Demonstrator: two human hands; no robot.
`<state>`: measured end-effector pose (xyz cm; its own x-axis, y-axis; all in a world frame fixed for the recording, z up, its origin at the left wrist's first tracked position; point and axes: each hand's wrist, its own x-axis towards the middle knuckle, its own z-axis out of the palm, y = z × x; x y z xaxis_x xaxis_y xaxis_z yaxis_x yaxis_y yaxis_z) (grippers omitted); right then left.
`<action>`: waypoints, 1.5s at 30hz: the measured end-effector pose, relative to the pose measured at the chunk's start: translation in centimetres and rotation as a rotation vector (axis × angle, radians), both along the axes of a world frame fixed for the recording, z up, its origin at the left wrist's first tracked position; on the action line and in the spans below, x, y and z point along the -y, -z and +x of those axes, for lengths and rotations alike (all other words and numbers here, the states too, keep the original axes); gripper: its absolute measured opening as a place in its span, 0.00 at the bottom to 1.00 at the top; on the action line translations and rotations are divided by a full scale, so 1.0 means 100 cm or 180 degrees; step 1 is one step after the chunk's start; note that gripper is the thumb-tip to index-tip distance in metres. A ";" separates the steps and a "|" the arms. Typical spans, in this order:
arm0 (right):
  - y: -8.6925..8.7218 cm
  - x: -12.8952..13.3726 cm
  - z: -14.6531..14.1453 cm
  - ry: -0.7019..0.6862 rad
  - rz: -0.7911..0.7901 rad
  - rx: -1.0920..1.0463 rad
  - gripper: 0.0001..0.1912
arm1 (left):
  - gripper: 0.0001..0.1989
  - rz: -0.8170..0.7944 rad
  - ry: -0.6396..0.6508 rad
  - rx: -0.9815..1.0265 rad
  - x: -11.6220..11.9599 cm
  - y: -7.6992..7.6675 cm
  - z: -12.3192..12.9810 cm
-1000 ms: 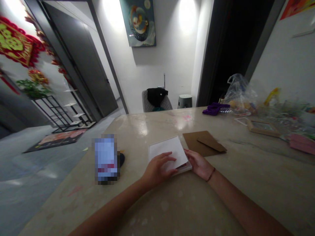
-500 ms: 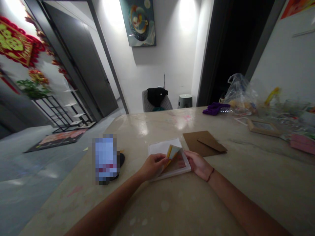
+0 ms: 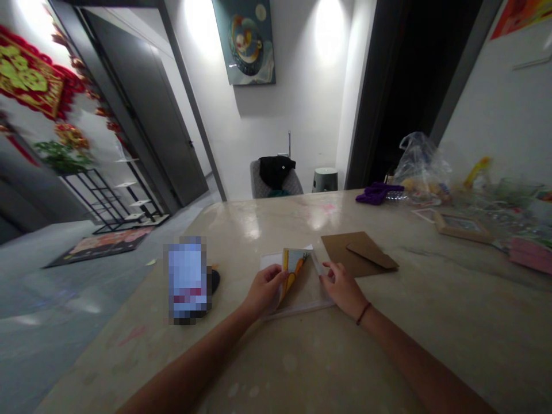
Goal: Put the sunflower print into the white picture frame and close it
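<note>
My left hand point(image 3: 266, 288) is closed on the left edge of a picture sheet point(image 3: 294, 269) with yellow and orange shapes and a pale blue part; the sheet is curled and tilted. Under it lies a frame with a pale rim point(image 3: 297, 311) and a clear middle, on top of a white sheet point(image 3: 269, 262). At the frame's right side is my right hand point(image 3: 342, 287), its fingers bent and apart, the fingertips touching or just over the rim. Nothing shows between them.
Right behind the frame lies a brown board point(image 3: 340, 244) with a folded flap. A blurred phone point(image 3: 187, 279) stands on the left. Farther right are a wooden frame point(image 3: 462, 226), a purple cloth point(image 3: 376, 193), a clear plastic bag point(image 3: 420, 167) and a pink item point(image 3: 530, 253).
The picture sheet has turned more toward the camera and shows more of its print. My right hand has come off its grip on the frame's side, its fingers now over the right rim.
</note>
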<state>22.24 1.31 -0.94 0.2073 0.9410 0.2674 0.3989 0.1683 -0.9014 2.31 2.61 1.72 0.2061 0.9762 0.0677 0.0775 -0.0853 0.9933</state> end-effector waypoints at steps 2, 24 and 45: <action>-0.003 0.001 0.000 0.0060 0.0120 0.0239 0.12 | 0.15 0.0176 -0.0118 -0.0102 0.003 -0.009 0.000; -0.019 0.003 -0.003 -0.1040 -0.0763 -0.1872 0.22 | 0.06 0.4131 -0.1198 -0.1980 0.018 -0.056 -0.017; -0.026 0.000 0.016 -0.0872 -0.0431 -0.2749 0.16 | 0.24 0.2759 -0.0756 -0.2146 0.013 -0.033 -0.008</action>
<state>23.84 1.27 1.67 0.0488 0.9988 0.0071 -0.4612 0.0289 -0.8868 1.50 1.30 5.03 0.2721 0.6729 0.6879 0.6830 -0.6386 0.3545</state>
